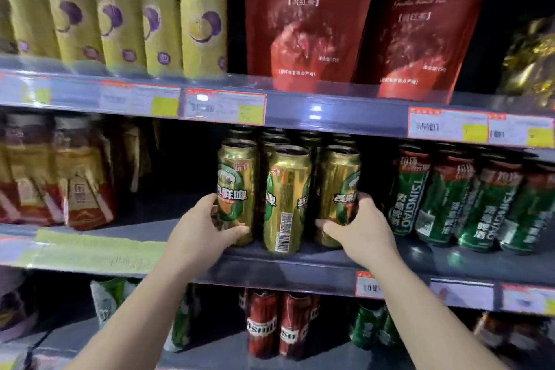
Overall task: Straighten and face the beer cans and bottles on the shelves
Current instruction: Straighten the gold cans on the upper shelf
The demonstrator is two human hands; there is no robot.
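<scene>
Three gold beer cans stand at the front of the middle shelf (300, 261), with more gold cans behind them. My left hand (198, 228) grips the left gold can (237, 177) low down, its logo facing out. My right hand (360, 231) grips the right gold can (338, 180) near its base, logo turned partly right. Between them the middle gold can (286, 198) stands free, its barcode facing out.
Green Tsingtao cans (450, 201) lean in a row to the right. Orange packs (81, 183) sit at the left of the same shelf. Yellow bags (120, 9) and red tea pouches (306, 15) fill the shelf above. Red cans (279, 327) and green cans (371, 327) stand on the shelf below.
</scene>
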